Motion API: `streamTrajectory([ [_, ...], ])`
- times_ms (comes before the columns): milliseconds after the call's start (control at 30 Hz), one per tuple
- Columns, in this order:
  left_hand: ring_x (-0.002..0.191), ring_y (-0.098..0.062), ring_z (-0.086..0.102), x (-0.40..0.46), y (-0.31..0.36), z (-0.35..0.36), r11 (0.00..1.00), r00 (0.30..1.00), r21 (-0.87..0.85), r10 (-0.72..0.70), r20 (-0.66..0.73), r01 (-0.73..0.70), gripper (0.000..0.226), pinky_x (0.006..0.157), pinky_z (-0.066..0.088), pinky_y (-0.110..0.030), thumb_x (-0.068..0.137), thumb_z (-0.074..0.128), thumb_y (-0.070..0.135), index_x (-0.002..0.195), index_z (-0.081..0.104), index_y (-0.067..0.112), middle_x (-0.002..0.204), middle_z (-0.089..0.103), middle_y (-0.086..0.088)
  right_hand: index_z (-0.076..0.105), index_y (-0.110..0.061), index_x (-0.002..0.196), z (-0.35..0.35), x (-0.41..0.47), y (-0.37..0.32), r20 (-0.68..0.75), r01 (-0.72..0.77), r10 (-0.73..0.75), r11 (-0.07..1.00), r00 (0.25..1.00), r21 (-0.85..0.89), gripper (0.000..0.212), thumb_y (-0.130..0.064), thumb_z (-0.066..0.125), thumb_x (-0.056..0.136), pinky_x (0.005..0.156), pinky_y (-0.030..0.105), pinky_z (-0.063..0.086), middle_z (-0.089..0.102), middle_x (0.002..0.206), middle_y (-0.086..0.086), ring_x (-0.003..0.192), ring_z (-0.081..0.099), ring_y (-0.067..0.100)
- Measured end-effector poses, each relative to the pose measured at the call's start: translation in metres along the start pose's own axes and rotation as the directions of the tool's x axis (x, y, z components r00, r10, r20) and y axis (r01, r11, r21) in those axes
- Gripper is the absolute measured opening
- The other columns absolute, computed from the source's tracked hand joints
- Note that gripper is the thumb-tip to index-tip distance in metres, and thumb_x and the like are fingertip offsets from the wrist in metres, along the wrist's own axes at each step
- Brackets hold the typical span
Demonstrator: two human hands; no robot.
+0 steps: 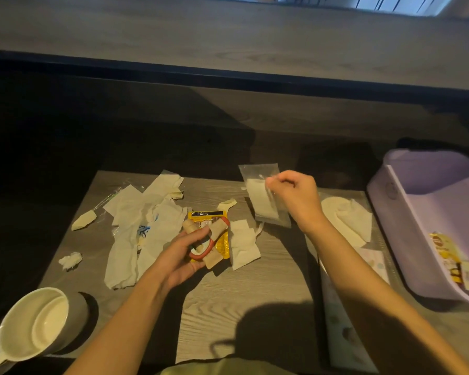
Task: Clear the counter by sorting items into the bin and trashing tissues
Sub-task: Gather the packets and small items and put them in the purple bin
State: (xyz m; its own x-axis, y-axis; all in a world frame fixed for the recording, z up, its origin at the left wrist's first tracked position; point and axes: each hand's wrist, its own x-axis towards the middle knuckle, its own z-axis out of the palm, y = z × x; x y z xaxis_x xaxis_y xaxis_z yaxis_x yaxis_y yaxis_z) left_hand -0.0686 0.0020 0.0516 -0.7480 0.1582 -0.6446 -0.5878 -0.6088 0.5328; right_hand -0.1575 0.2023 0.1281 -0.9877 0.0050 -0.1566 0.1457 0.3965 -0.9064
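Note:
My left hand grips a wooden ring toy with a red ring, held just above a yellow snack packet on the grey counter. My right hand pinches the edge of a clear plastic bag with white contents, lifted over the counter's far side. Several flat white tissues are spread to the left of centre, one more tissue lies right of the packet, and a crumpled tissue ball sits near the left edge. The lilac bin stands at the right.
A white-lined cup with a handle stands at the front left. A white round cloth in clear wrap lies beside the bin, with a patterned sheet in front of it. Yellow packets lie inside the bin. A raised ledge runs behind the counter.

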Motion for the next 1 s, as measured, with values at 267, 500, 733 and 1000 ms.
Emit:
streamTrajectory([
  [267, 0.096, -0.034, 0.07, 0.005, -0.004, 0.022, 0.997, 0.986, -0.062, -0.04, 0.162, 0.051, 0.061, 0.071, 0.059, -0.045, 0.074, 0.049, 0.058, 0.114, 0.062, 0.014, 0.109, 0.071, -0.02, 0.068, -0.011, 0.099, 0.008, -0.012, 0.01, 0.337, -0.172, 0.1, 0.966, 0.936, 0.191, 0.013, -0.014, 0.063, 0.087, 0.067, 0.022, 0.051, 0.069, 0.091, 0.003, 0.08, 0.065, 0.012],
  [500, 0.086, -0.027, 0.071, 0.011, -0.017, 0.045, 0.989, 0.972, 0.139, -0.087, 0.22, 0.057, 0.044, 0.073, 0.059, -0.04, 0.073, 0.059, 0.014, 0.117, 0.058, 0.009, 0.095, 0.073, -0.015, 0.065, -0.022, 0.088, 0.016, -0.022, 0.036, 0.311, -0.125, 0.111, 0.992, 0.944, 0.026, 0.01, -0.013, 0.067, 0.083, 0.066, 0.016, 0.046, 0.064, 0.087, -0.008, 0.08, 0.061, 0.005],
  [733, 0.071, -0.021, 0.073, 0.021, -0.027, 0.051, 0.979, 0.984, 0.199, -0.082, 0.158, 0.05, 0.023, 0.058, 0.06, -0.033, 0.084, 0.052, 0.002, 0.105, 0.059, 0.009, 0.079, 0.075, -0.011, 0.064, -0.008, 0.109, -0.023, 0.007, 0.086, -0.135, -0.179, 0.141, 0.924, 0.981, -0.337, 0.023, -0.02, 0.059, 0.09, 0.082, 0.03, 0.05, 0.064, 0.1, 0.006, 0.095, 0.061, 0.021],
  [1000, 0.073, -0.023, 0.073, 0.02, -0.023, 0.042, 0.983, 0.99, 0.175, -0.083, 0.117, 0.062, 0.045, 0.059, 0.06, -0.033, 0.071, 0.06, 0.009, 0.116, 0.057, 0.004, 0.088, 0.072, -0.014, 0.047, -0.01, 0.127, -0.028, 0.01, 0.129, -0.174, -0.219, 0.135, 0.664, 0.976, -0.715, 0.037, -0.008, 0.052, 0.091, 0.095, 0.042, 0.043, 0.044, 0.132, 0.017, 0.118, 0.045, 0.034],
])
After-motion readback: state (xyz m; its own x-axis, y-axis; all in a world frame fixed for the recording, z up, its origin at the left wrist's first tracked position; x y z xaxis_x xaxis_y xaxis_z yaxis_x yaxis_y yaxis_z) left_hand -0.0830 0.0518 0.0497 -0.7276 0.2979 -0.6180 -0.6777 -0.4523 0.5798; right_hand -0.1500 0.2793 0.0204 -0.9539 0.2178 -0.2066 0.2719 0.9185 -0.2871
